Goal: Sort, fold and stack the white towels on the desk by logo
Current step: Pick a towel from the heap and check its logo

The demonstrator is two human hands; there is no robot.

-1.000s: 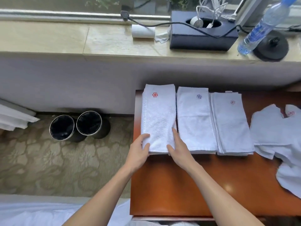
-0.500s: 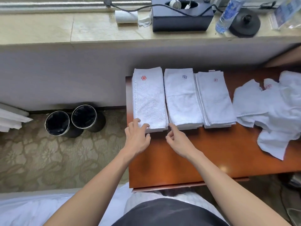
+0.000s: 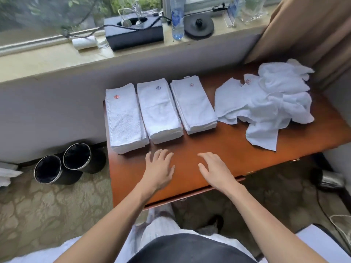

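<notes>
We count three folded towel stacks, logos up, and one loose heap; left hand and right hand are spread, empty, over the desk.

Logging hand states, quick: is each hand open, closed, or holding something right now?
Left hand: open, holding nothing.
Right hand: open, holding nothing.

My left hand and right hand, fingers spread, are over a bare strip of desk along the near edge. Beyond them, three folded towel stacks sit close side by side. A loose towel heap blocks the right, just beside the rightmost stack.
</notes>
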